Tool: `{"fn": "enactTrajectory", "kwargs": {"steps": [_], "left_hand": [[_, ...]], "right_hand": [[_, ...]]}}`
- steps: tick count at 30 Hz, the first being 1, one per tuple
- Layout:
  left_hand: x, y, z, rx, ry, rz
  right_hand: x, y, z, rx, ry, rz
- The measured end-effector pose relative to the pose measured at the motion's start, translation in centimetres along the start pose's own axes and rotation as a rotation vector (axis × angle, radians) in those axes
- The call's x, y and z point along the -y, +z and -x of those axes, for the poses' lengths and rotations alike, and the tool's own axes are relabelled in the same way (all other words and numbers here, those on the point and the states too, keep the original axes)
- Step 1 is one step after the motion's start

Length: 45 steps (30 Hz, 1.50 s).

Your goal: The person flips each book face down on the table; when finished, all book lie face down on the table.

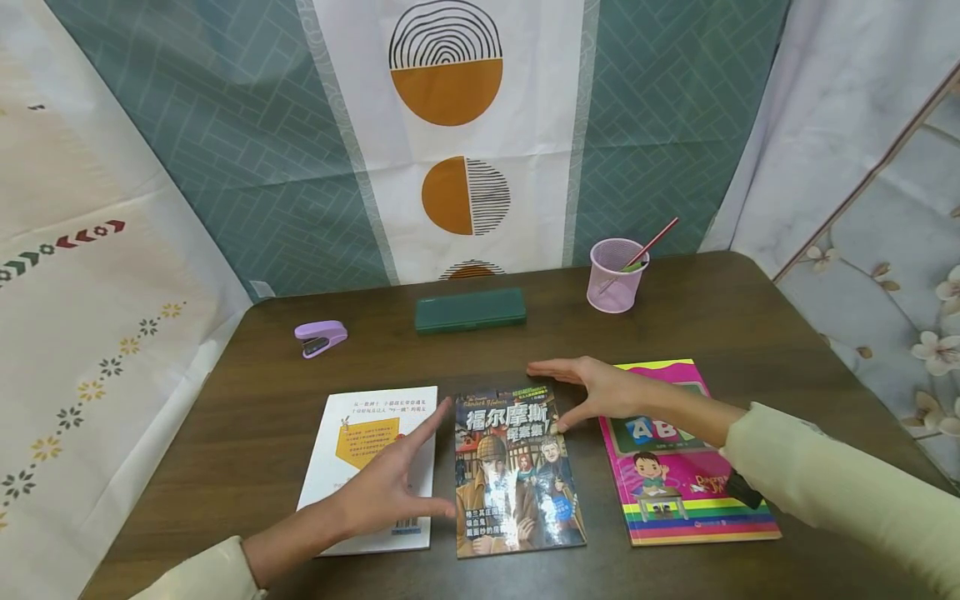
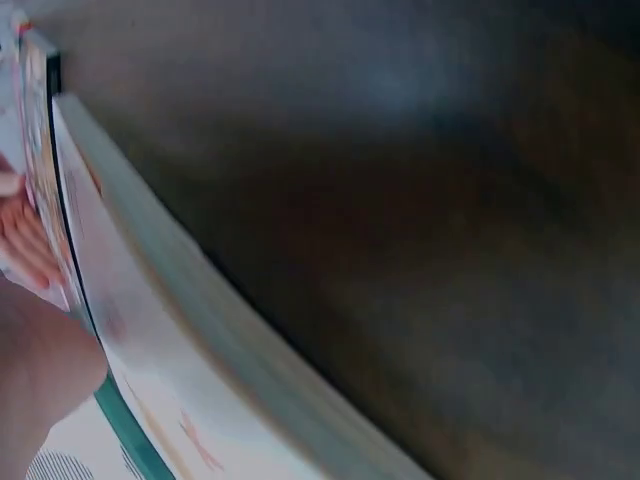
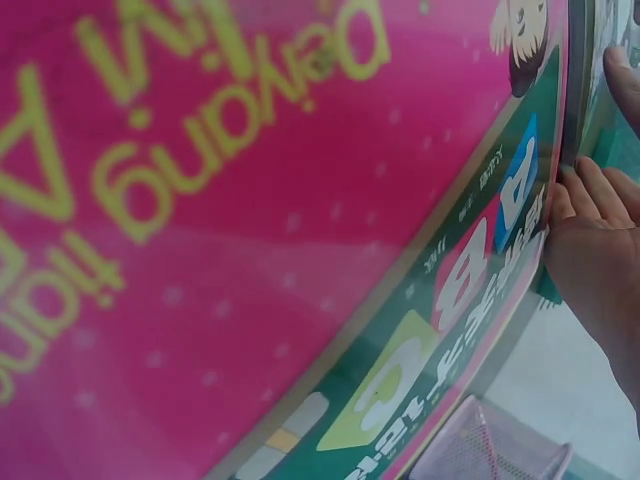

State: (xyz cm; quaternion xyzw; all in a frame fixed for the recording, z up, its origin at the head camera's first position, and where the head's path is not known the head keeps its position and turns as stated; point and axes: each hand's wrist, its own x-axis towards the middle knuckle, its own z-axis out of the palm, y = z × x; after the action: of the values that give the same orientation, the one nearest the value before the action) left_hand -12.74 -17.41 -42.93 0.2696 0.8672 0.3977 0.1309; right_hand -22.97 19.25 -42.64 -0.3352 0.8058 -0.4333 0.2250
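Three books lie on the dark table. The middle one, a comic-style book [image 1: 517,500] with a detective on its cover, lies between my hands. Above the right part of a white book [image 1: 322,492] is my left hand [image 1: 382,496], its fingers extended and thumb apart, the tips right at the comic's left edge. My right hand [image 1: 600,390] spreads fingers and thumb by the comic's upper right corner, thumb tip at its edge. Under my right forearm lies a pink ABC book [image 1: 637,500], which fills much of the right wrist view.
Farther back stand a purple stapler [image 1: 321,335], a dark green pencil case [image 1: 470,311] and a pink mesh pen cup [image 1: 613,279] holding a red pencil [image 1: 662,233]. Patterned cloths hang behind and at both sides of the table [image 1: 247,400].
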Motion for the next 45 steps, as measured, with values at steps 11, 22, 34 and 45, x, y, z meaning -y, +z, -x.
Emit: {"fn": "enactTrajectory", "kwargs": {"steps": [11, 22, 34, 45], "left_hand": [[-1.2, 2.5, 1.5, 0.004, 0.007, -0.260], [-1.3, 3.8, 2.0, 0.022, 0.097, -0.404], [-0.6, 3.9, 2.1, -0.085, 0.309, -0.586], [-0.3, 3.6, 2.1, -0.255, 0.473, -0.612]], "right_hand": [[0.0, 0.1, 0.9, -0.006, 0.061, 0.131], [0.1, 0.6, 0.9, -0.035, 0.102, 0.214], [0.2, 0.7, 1.0, -0.034, 0.096, 0.209], [-0.2, 0.7, 0.9, -0.033, 0.075, 0.207]]}}
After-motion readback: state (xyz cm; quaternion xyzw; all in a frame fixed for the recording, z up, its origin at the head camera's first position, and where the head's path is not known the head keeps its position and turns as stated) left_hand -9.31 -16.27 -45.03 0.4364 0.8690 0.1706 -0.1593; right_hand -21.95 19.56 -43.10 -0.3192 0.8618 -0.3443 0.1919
